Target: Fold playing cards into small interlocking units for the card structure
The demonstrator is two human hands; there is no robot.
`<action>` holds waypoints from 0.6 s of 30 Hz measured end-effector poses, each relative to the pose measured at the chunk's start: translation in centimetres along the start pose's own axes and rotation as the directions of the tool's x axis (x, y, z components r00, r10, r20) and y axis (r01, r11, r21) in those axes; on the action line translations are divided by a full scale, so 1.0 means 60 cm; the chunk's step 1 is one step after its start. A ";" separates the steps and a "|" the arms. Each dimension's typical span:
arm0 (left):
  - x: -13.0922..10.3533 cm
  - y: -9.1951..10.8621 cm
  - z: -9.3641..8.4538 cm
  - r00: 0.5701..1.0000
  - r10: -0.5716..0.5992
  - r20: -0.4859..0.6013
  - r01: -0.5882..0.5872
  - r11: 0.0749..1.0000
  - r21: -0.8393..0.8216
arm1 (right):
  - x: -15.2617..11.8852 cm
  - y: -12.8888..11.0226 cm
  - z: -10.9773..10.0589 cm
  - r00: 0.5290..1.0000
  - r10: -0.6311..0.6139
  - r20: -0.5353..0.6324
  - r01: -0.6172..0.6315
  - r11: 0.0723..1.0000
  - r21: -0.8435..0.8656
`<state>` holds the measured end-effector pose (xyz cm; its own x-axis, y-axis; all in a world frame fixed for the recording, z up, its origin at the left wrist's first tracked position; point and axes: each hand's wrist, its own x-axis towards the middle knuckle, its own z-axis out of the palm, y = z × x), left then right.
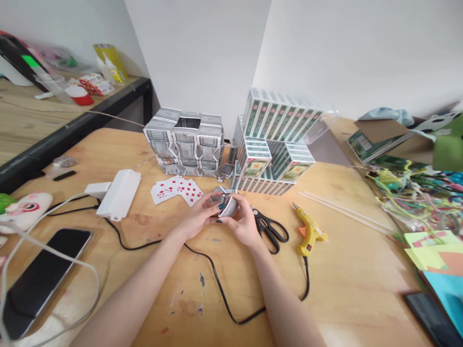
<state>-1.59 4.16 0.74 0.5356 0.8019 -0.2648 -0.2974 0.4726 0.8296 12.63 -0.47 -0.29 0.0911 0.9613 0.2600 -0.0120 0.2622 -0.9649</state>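
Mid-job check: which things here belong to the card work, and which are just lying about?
Likely in the job:
curved cards in left hand and right hand
fanned cards
card-built block
stacked boxes
scissors
glue gun

Probably just lying about:
black phone
pink toy
coloured paper
black pen

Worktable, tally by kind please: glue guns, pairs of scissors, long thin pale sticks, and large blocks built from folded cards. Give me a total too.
Glue gun: 1
Scissors: 1
Long thin pale sticks: 2
Large folded-card block: 1
Total: 5
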 end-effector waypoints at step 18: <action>0.000 0.004 -0.011 0.989 -0.102 0.105 0.115 0.985 -0.127 | -0.003 -0.011 -0.007 0.993 -0.115 -0.015 0.106 0.954 -0.282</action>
<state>-2.20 4.55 0.62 0.6433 0.7066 -0.2947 -0.3317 0.6041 0.7245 13.07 -0.85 0.29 0.1071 0.9234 0.3686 0.2786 0.3280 -0.9026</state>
